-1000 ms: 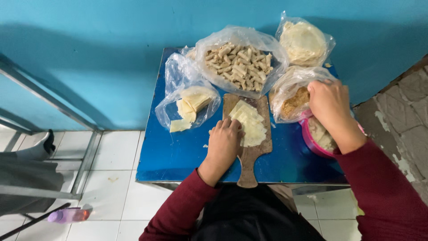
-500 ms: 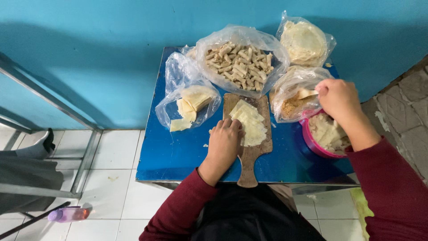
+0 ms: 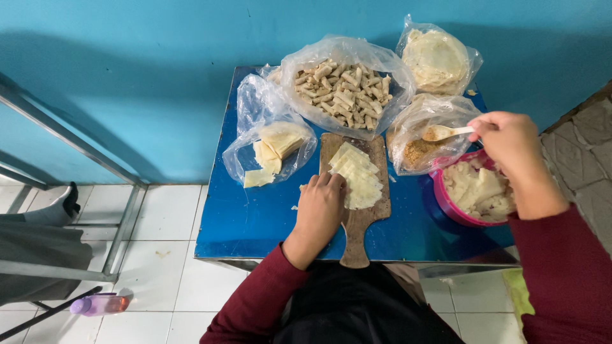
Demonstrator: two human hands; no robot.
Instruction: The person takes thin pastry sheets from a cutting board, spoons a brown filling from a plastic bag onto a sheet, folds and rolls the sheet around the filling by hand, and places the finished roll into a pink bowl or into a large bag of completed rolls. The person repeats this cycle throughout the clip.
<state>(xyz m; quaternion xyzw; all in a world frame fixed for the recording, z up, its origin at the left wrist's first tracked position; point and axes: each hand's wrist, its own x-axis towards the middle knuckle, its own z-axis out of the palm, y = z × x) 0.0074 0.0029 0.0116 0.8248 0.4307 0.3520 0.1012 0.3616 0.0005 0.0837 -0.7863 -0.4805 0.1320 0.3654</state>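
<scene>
My left hand (image 3: 320,207) rests palm down on the left edge of a wooden cutting board (image 3: 359,228), touching a stack of pale dough wrappers (image 3: 357,175) laid along it. My right hand (image 3: 513,150) is raised over a pink bowl (image 3: 449,207) of pale dough pieces and grips a white spoon (image 3: 444,132). The spoon's bowl sits inside an open plastic bag of brownish filling (image 3: 422,148).
A small blue table (image 3: 248,223) stands against a blue wall. On it lie a clear bag of rolled snacks (image 3: 341,83), a bag of round flat wrappers (image 3: 438,58) and a bag of folded wrappers (image 3: 274,141). A metal rack (image 3: 70,150) and a purple bottle (image 3: 101,304) are at the left.
My right hand has lifted off the filling bag and pulled back to the right, now holding the spoon over the bag. My left hand stayed on the board.
</scene>
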